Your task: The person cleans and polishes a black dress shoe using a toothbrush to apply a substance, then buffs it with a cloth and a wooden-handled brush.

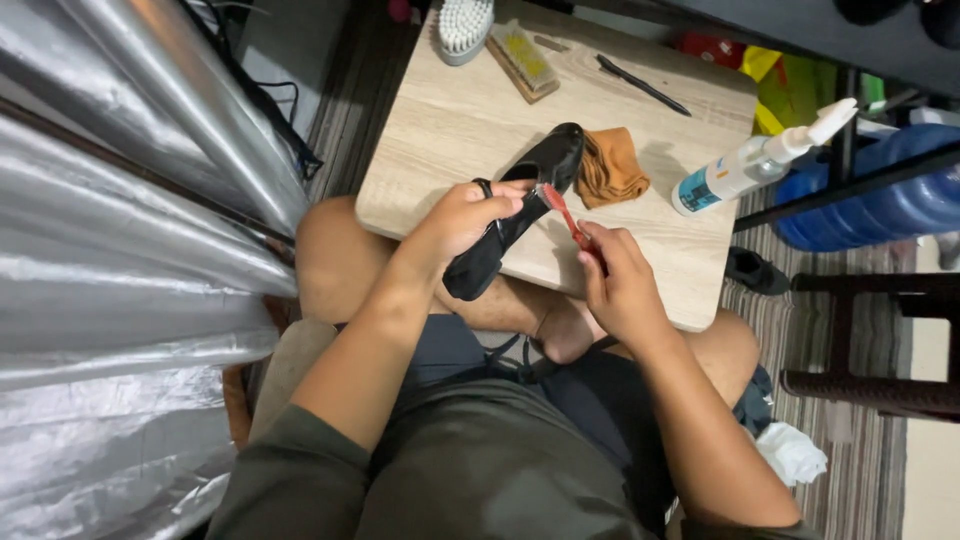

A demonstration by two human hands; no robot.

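Head view: the left hand point(462, 215), a little left of the frame's middle, is closed around a black shoe point(520, 205), which it holds tilted with the toe pointing toward the upper right, above the near edge of the small wooden table point(450, 120). The right hand point(620, 285), just right of centre, pinches the handle of a small red brush point(562, 212), and the brush head touches the side of the shoe near its opening.

Risks, as I judge them: the shoe hangs partly past the table's edge, over the person's lap, so a loose grip could let it drop onto the legs. The brush is held only at the end of its thin handle, so hard pressure might twist it out of the fingers or flick dirt onto the orange cloth point(610, 165) lying just beyond the shoe. The white spray bottle point(750, 165) lies at the right edge of the table with its nozzle hanging over; an elbow nudge could roll it off.

At the top of the frame, a white-bristled brush point(465, 25), a wooden brush point(525, 60) and a black pen point(642, 85) lie well apart from the hands.
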